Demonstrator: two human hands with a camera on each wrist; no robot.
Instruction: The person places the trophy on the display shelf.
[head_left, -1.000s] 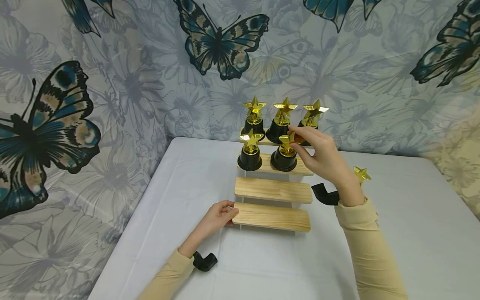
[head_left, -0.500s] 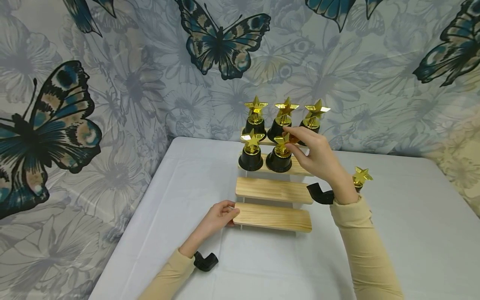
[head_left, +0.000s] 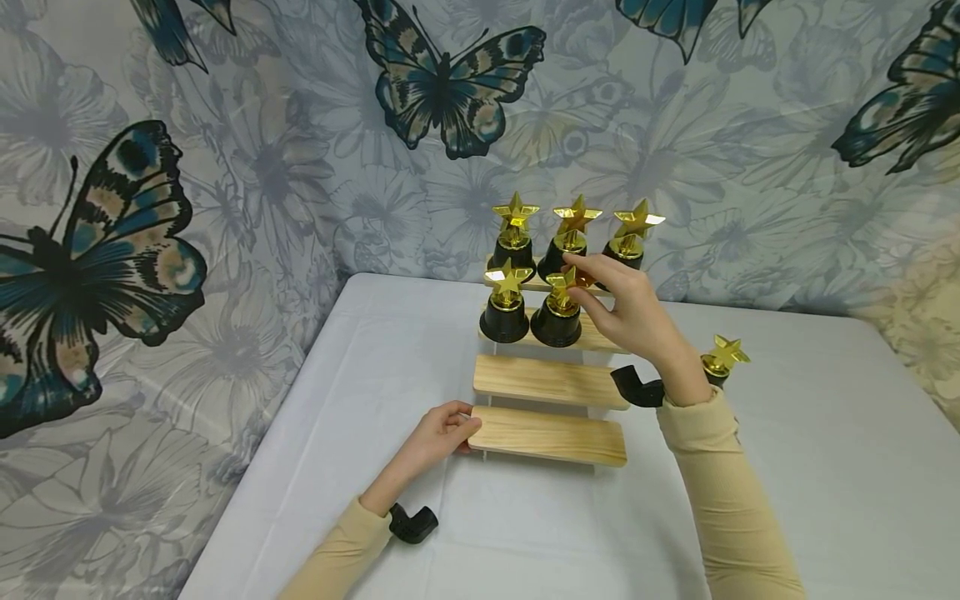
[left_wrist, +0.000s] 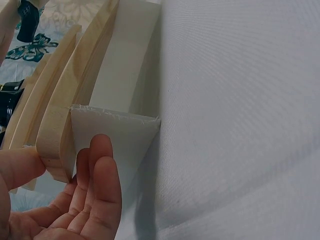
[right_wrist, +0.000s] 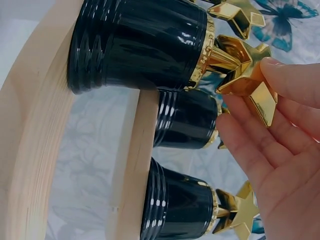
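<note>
A wooden stepped display stand [head_left: 551, 379] has gold star trophies on its two upper shelves. My right hand [head_left: 626, 308] pinches the star of a trophy [head_left: 556, 325] with a black base, upright on the second shelf from the top. In the right wrist view, thumb and fingers hold that trophy [right_wrist: 142, 45] by its star, and its base is on the board. Close on its left is another trophy [head_left: 504, 321]. My left hand [head_left: 437, 435] grips the left end of the lowest shelf [head_left: 551, 437]. The left wrist view shows the thumb [left_wrist: 22, 167] against the board's end, other fingers below.
Behind, trophies [head_left: 513, 246] line the top shelf. One more trophy [head_left: 723, 358] stands on the white tablecloth [head_left: 825, 433], partly hidden by my right forearm. A butterfly-patterned cloth [head_left: 300, 167] hangs behind the table.
The trophy in my right hand has moved a little left along the second shelf, nearer the trophy beside it. My left hand keeps its hold on the lowest shelf.
</note>
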